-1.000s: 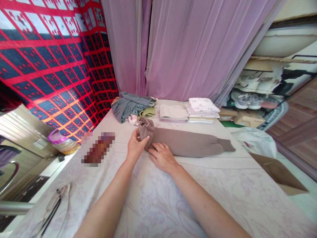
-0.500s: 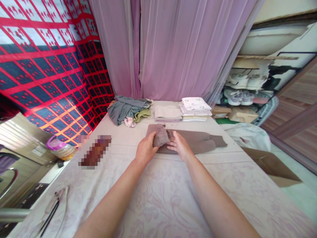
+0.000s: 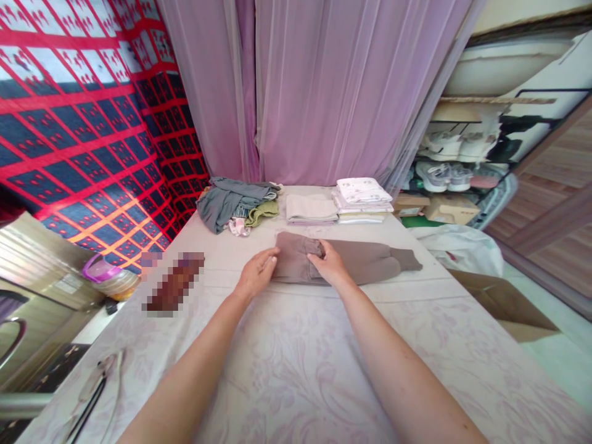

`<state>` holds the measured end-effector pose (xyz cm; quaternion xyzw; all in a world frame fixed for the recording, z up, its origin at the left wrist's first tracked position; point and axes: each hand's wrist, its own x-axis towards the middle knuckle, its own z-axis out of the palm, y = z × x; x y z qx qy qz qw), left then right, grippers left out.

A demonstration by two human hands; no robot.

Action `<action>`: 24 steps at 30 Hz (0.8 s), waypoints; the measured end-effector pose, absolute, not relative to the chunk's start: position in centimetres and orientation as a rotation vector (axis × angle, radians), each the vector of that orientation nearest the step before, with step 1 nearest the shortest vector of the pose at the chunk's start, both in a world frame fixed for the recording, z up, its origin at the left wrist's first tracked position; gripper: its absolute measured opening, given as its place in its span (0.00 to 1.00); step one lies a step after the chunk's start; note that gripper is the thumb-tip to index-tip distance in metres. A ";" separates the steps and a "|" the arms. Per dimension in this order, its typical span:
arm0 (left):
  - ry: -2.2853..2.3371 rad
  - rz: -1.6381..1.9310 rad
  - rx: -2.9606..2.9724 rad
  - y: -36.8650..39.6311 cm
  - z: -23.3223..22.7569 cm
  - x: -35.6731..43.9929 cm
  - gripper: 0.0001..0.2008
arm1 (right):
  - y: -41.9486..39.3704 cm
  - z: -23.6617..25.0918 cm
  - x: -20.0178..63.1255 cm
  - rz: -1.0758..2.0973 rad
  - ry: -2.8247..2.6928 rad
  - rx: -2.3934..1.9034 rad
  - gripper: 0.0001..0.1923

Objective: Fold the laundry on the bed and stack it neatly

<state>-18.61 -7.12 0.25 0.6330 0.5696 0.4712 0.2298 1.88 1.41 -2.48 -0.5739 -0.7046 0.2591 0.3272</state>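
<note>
A pair of brown trousers [image 3: 370, 262] lies folded lengthwise across the cloth-covered surface, its ribbed cuff pointing right. The left part is doubled over into a flat layer. My right hand [image 3: 329, 264] grips the folded-over end, thumb on top and fingers curled at the edge. At the trousers' left fold, my left hand [image 3: 258, 271] has its fingers bent and pressed together against the fabric edge; the fingertips are partly hidden.
Behind the trousers stand a heap of loose clothes [image 3: 234, 203], a folded beige cloth [image 3: 311, 209] and a stack of folded white cloths [image 3: 363, 200]. Cables [image 3: 95, 398] lie front left. An open cardboard box [image 3: 499, 302] is beyond the right edge, below a shoe rack [image 3: 444, 160].
My left hand has let go of the bunched end and moved left to the trousers' fold. The bunched end now lies flatter, with my right hand on it.
</note>
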 end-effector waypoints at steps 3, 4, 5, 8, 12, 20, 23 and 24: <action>1.632 1.342 1.534 -6.2 -0.4 -20.3 0.14 | 1.5 -2.5 1.9 0.714 -1.789 -1.577 0.30; 1.636 1.321 1.519 -6.0 -0.7 -20.6 0.14 | 1.5 -2.6 1.9 0.729 -1.773 -1.568 0.30; 1.630 1.300 1.522 -5.8 -1.0 -20.6 0.14 | 1.5 -2.7 2.0 0.748 -1.755 -1.545 0.30; 1.566 1.222 1.636 -5.7 -1.6 -20.2 0.15 | 1.7 -3.2 2.2 0.816 -1.686 -1.462 0.30; 1.520 1.096 1.872 -6.3 -1.4 -19.7 0.19 | 2.1 -3.3 2.5 0.885 -1.613 -1.418 0.31; 1.655 0.949 2.259 -7.8 -0.8 -19.2 0.09 | 2.4 -2.5 2.0 0.916 -1.520 -1.365 0.32; 1.703 0.898 2.322 -7.8 -1.3 -18.7 0.05 | 2.3 -3.0 1.9 0.923 -1.537 -1.333 0.31; 1.700 0.885 2.346 -7.8 -1.5 -18.5 0.05 | 2.2 -3.3 2.0 0.936 -1.539 -1.327 0.31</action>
